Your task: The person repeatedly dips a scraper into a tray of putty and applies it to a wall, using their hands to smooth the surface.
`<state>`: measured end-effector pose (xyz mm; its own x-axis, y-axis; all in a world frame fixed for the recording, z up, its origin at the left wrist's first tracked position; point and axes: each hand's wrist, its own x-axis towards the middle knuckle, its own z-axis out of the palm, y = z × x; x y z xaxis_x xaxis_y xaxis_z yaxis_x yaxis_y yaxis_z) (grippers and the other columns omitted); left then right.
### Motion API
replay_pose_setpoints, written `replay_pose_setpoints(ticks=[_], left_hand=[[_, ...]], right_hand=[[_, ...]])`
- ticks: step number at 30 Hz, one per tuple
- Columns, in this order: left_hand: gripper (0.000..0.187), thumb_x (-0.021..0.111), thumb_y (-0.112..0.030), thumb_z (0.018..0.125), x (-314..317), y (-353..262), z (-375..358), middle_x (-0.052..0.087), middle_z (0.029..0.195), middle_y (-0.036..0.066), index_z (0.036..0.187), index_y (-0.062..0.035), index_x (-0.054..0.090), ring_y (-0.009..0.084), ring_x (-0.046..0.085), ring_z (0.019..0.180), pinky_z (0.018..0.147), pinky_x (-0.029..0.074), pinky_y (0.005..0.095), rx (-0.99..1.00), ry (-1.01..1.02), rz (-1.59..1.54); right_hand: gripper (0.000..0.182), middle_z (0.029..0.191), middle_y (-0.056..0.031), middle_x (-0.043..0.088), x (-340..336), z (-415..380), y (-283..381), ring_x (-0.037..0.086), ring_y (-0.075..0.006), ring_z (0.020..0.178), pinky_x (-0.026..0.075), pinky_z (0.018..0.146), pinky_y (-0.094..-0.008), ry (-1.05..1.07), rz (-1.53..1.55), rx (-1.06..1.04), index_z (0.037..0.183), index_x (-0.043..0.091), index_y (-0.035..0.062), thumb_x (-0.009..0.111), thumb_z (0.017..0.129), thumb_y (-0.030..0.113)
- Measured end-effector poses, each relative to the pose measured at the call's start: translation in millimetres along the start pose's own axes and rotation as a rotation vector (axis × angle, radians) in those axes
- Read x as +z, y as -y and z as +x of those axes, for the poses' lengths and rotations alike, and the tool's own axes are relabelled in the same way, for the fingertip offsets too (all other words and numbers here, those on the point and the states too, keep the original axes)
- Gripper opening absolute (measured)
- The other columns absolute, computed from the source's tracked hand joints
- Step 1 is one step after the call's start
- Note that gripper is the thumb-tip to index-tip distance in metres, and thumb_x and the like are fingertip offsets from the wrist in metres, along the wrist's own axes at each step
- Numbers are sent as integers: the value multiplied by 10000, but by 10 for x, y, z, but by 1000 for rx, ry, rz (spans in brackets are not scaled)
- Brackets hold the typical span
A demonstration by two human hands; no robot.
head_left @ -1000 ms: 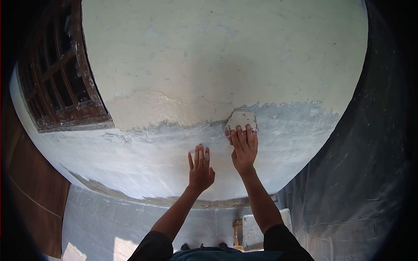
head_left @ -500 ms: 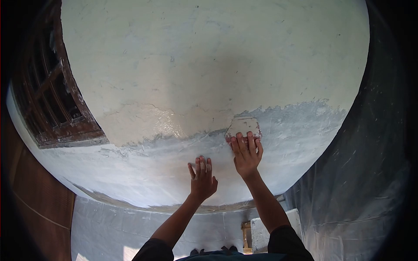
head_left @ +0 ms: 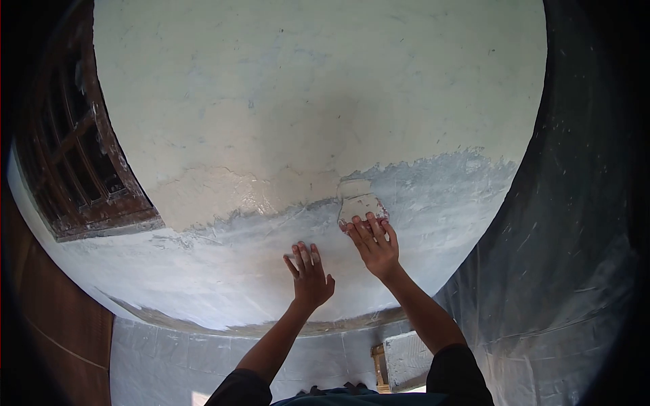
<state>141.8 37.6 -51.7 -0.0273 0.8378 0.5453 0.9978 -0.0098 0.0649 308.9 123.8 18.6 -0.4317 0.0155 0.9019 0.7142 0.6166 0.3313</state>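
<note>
My right hand [head_left: 378,250] grips a flat, putty-smeared spreader [head_left: 362,208] with a reddish edge. Its fingers lie over the lower edge, and the spreader is against the pale wall [head_left: 325,88], on the border between the beige band and the grey-white lower part. Just above the spreader, a fresh outlined mark shows on the surface. Lower and to the left, my left hand [head_left: 311,281] is open, fingers stretched out and whitened at the tips, in front of the grey-white wall area; it appears to rest on it. Nothing is in it.
A brown wooden window [head_left: 88,145] is set in the wall at left. Dark plastic sheeting [head_left: 562,271] hangs on the right. Grey floor covering [head_left: 176,352] runs along the wall's foot. Near my right forearm stands a whitish, wood-framed item [head_left: 406,358]. A brown panel [head_left: 57,304] is at lower left.
The spreader in my right hand has slid a little down the wall, leaving a mark above it. My view has shifted slightly to the right. My left hand stays nearly in place.
</note>
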Motion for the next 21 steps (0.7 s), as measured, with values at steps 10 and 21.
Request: replay_pose_setpoints(ticks=[10,21], left_hand=[[962,589,-255,696,-216,-273,-4,-45,1471,334,1410,108,55,488,-95,1369,1048,-45,645,-185,20,-175],[973,593,-226,700,-360,-483,35,-66,1488,296,1417,91,18,460,-101,1379,1057,-5,641,-311,13,-231]], right_hand=[[323,1028,-177,623,-883,353,-191,628,-308,911,483,799,-374,65,523,229,1057,583,-21,535,754,-124],[335,990,-212,596,-753,1418,-601,601,-380,896,470,783,-367,220,796,341,1134,499,-11,497,812,-103]])
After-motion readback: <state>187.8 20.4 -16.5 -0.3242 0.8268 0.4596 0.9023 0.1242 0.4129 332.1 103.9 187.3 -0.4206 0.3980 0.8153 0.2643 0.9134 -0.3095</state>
